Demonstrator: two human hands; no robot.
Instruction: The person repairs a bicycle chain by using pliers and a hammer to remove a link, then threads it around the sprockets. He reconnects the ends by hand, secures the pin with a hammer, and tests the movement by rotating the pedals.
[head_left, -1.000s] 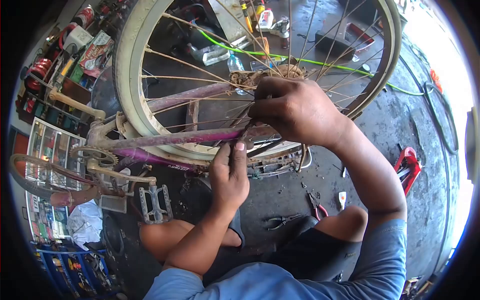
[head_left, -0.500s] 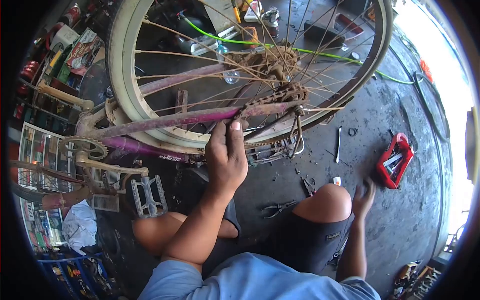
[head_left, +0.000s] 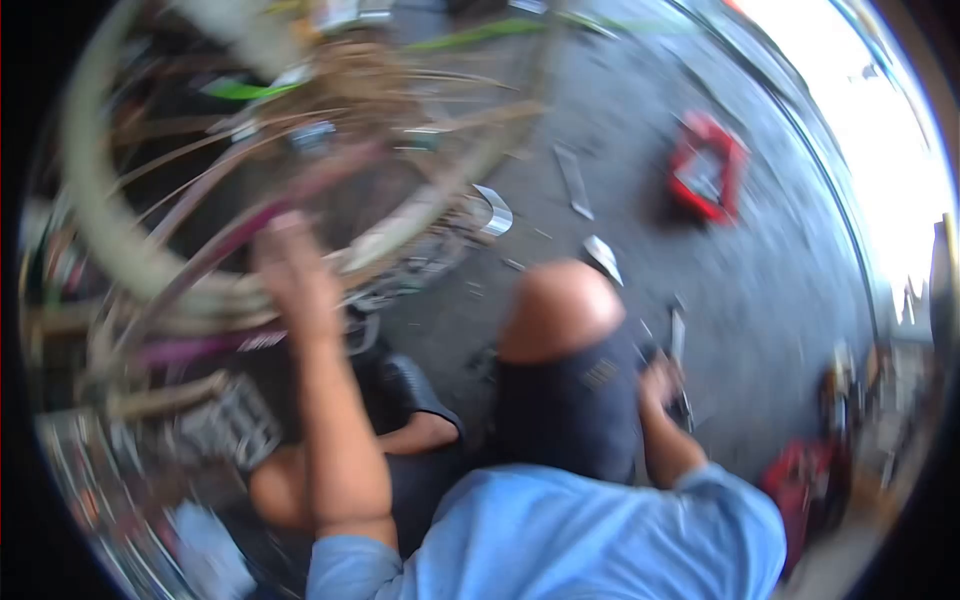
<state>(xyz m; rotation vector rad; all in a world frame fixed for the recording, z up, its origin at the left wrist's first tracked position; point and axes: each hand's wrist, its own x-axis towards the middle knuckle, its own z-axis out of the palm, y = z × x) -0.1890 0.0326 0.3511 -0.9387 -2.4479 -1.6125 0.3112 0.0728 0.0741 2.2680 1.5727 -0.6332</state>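
The head view is smeared by motion. My left hand (head_left: 297, 270) is closed at the purple tube (head_left: 245, 230) of an upturned-looking, dirty bicycle, just beside its pale-rimmed wheel (head_left: 95, 200). Behind the hand, the rusty hub (head_left: 365, 85) and spokes are blurred. Down by my right knee (head_left: 565, 305), my right hand (head_left: 660, 385) is low at the floor among metal tools (head_left: 678, 335). Its fingers are too blurred to show whether they grip one of these.
A red tray (head_left: 708, 165) with tools in it lies on the dark floor ahead. Between it and the wheel is a wrench (head_left: 573, 182). A pedal (head_left: 240, 420) juts out at the left. Red items (head_left: 800, 490) stand at the lower right.
The view has swung rightward, so the bicycle sits farther left. My right hand has moved from beside the red tray back to tools beside my knee. My left hand stays at the bicycle.
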